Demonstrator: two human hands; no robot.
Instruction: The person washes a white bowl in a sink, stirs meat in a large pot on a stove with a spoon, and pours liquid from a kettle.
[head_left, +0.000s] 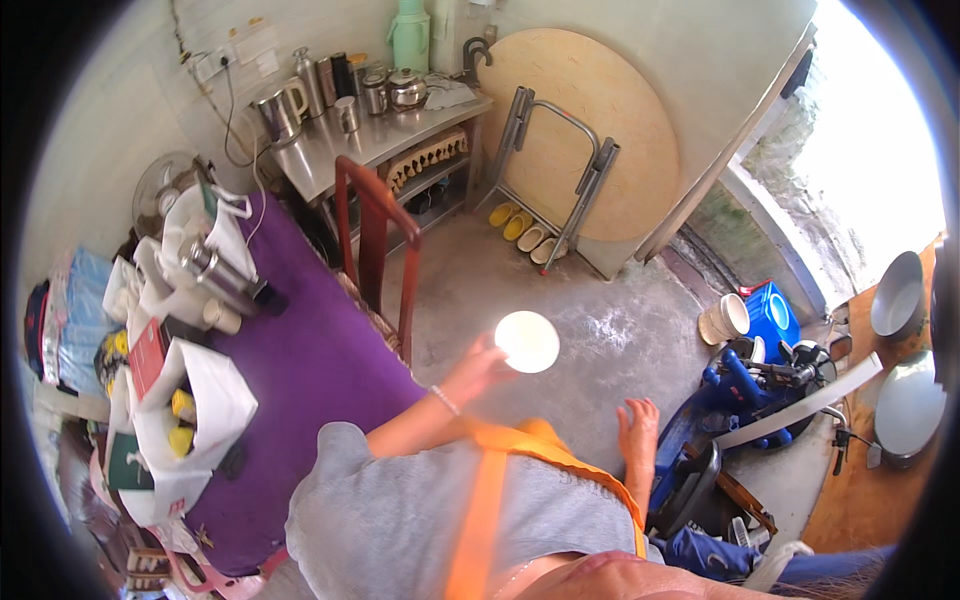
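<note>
My left hand (481, 369) grips a white round dish (527, 342) by its left edge, out in front of my body. Glare washes out the dish, so I cannot tell how deep it is. A bracelet circles that wrist. My right hand (639, 426) is lower and to the right, holding nothing, its fingers slightly apart. It is nearest to a blue motor scooter (731, 397). An orange apron (480, 495) hangs over my grey shirt.
To my left, a table with a purple cloth (300, 390) bears bags and a flask (217, 274). Ahead stand a wooden chair (375, 225), a metal side table (330, 157) with kettles, and a folded round table (592, 127). Slip-on shoes (517, 225) lie under it. Two metal pans (904, 405) are at right.
</note>
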